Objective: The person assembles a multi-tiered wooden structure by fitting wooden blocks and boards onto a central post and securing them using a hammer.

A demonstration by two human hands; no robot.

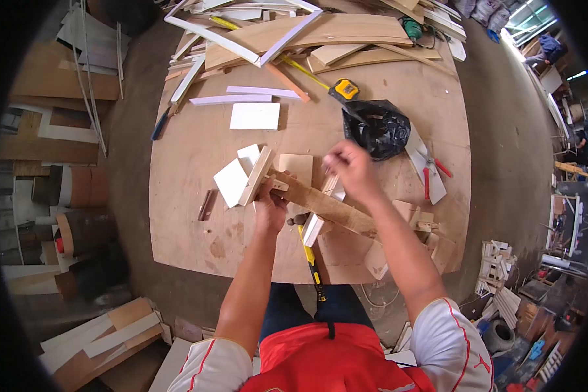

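Observation:
My left hand (272, 204) is wrapped round the end of a long wooden board (326, 206), beside a short crosspiece (257, 175) at its left end. The board slants down to the right over the bench. Above it, my right hand (347, 164) is raised with its fingers bent together; whether something small is between them cannot be made out. Under the board lies a white-edged strip (313, 228). A hammer with a yellow and black handle (311, 261) lies near the front edge. The black plastic bag (379, 130) sits open just beyond my right hand.
On the bench (176, 150) are a yellow tape measure (344, 89), red-handled pliers (427, 183), white blocks (255, 116) and a blue-handled tool (159, 127). Wood strips and a white frame (215, 46) pile up at the back. Wood scraps lie at the right front.

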